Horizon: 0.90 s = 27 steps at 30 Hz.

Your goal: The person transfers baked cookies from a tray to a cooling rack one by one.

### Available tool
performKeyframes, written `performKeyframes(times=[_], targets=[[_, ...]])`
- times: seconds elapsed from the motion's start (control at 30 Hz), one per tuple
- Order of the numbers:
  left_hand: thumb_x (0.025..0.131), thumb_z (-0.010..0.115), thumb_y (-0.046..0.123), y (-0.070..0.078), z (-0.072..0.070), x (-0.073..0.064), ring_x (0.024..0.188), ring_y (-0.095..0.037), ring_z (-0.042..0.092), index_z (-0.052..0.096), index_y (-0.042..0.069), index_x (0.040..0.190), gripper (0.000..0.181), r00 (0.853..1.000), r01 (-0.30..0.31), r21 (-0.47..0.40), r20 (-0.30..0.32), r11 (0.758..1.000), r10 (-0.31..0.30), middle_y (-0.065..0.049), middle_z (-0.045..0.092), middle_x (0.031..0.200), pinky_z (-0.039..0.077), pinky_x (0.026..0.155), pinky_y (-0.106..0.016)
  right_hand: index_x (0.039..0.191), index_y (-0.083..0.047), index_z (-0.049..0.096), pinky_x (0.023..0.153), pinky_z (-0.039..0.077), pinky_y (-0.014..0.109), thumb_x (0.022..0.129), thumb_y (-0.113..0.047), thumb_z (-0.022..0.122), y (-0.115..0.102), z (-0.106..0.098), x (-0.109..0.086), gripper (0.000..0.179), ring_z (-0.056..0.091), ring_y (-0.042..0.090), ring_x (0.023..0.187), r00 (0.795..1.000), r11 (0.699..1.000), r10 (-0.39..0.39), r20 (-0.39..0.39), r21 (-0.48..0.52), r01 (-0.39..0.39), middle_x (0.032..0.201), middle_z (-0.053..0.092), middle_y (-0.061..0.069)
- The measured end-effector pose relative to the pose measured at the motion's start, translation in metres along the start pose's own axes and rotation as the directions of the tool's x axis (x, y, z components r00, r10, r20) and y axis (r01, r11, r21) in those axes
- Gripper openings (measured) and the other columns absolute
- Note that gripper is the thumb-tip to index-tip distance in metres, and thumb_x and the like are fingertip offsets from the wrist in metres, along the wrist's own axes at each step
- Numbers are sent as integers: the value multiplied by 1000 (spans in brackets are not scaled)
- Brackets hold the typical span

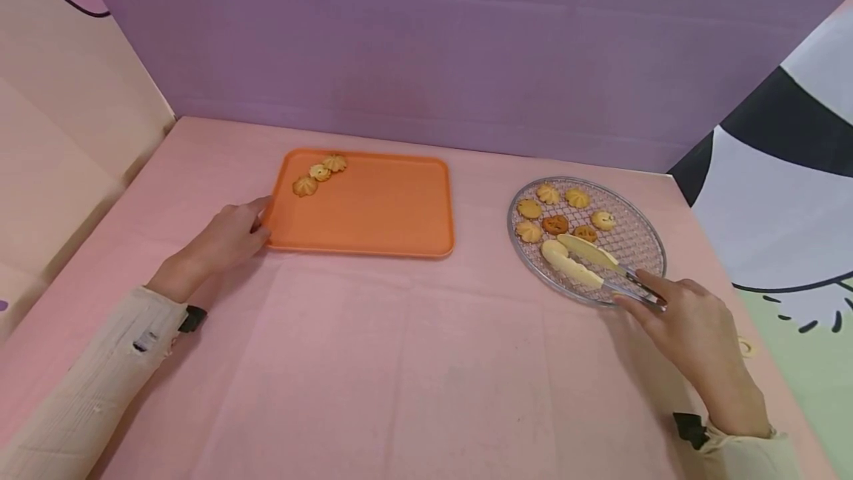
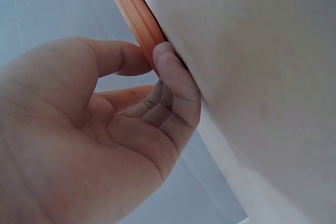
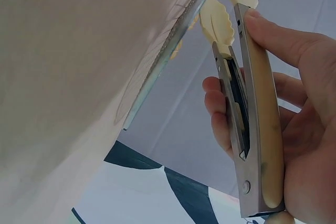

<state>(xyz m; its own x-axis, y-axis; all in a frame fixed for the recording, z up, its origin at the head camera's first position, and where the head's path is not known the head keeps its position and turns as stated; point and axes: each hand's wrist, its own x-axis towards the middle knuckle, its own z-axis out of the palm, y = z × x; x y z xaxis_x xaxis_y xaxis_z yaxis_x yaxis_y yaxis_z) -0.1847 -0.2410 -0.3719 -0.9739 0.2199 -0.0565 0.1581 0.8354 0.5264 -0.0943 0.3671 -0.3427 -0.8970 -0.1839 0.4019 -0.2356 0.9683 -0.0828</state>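
My left hand [image 1: 226, 239] pinches the left edge of an orange tray [image 1: 393, 206]; in the left wrist view the thumb and fingertips meet at its rim [image 2: 144, 24]. Three cookies [image 1: 320, 172] lie in the tray's far left corner. My right hand [image 1: 700, 324] grips a pair of tongs [image 3: 260, 119] with metal arms and cream scalloped tips. The tongs' tips [image 1: 566, 261] are parted, over the near part of a round wire rack [image 1: 629, 243]. Several cookies [image 1: 548, 193] sit on the rack, one darker brown cookie [image 1: 555, 224] among them. Whether the tips touch a cookie I cannot tell.
Both tray and rack stand on a pink-covered table [image 1: 400, 361], the rack to the tray's right with a gap between. A purple wall [image 1: 433, 50] rises behind the table. Printed panels [image 1: 786, 169] stand at the sides.
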Motion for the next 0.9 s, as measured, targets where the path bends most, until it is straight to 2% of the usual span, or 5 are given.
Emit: performKeyframes(times=[0.27,0.7,0.9], targets=[[95,49,3,0,0,1,65,-20,54,32,-15,147,58,1000,-19,13,-6,1000,19,-9,54,73,43,62,-33,115,7,69,58,45,57,75,-31,86,0,-3,1,57,60,39,69,998,999,32,54,-8,-32,69,63,18],[95,50,4,1,0,0,67,-21,54,32,-14,147,58,1000,-8,9,-4,1000,8,-10,54,76,43,63,-33,116,5,69,57,43,52,76,-31,85,-5,-6,1,56,58,34,69,999,1000,26,37,4,-26,67,62,9],[96,51,4,2,0,0,69,-21,55,31,-13,148,59,1000,5,4,4,1000,-5,-11,54,78,44,63,-33,115,4,70,56,43,54,74,-29,86,-10,-6,0,55,60,35,71,1000,1000,-8,-20,12,8,66,62,9]])
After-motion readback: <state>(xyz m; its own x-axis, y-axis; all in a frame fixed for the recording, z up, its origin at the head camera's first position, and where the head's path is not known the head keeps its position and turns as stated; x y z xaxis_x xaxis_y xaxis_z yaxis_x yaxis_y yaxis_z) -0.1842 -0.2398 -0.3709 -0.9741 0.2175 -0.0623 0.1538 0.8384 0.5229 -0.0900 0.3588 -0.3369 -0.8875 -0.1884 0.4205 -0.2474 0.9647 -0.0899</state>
